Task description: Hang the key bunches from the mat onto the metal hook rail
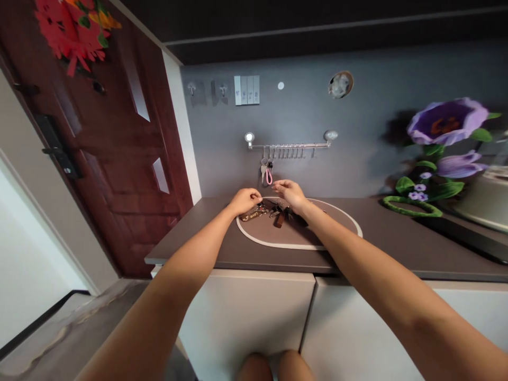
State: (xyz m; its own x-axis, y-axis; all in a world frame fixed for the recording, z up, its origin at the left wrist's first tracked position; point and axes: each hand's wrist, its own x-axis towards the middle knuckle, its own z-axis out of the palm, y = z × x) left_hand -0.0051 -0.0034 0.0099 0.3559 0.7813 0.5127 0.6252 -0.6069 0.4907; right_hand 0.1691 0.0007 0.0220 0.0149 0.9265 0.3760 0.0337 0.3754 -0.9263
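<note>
My left hand [246, 200] is pinched closed at the edge of a bunch of keys [262, 208], which lies on an oval brown mat with a pale rim [273, 244]. Beside it is a brown tag with the letters LOVE [254, 215]. Just to the right, my right hand [291, 193] hovers over the mat, its bent fingers a little apart and nothing visible between them. Under it lie more dark keys and a brown fob [280, 220], partly covered by my wrist. Above, keys with a pink loop [269, 175] hang from a wall hook rail [291, 146].
The mat lies on a dark countertop [234, 254] over white cabinet doors [254, 301]. Purple artificial flowers [448, 124] and a pale domed object [486, 196] stand at the right. A dark red door [135, 132] is at the left. A dark cabinet [317, 37] hangs overhead.
</note>
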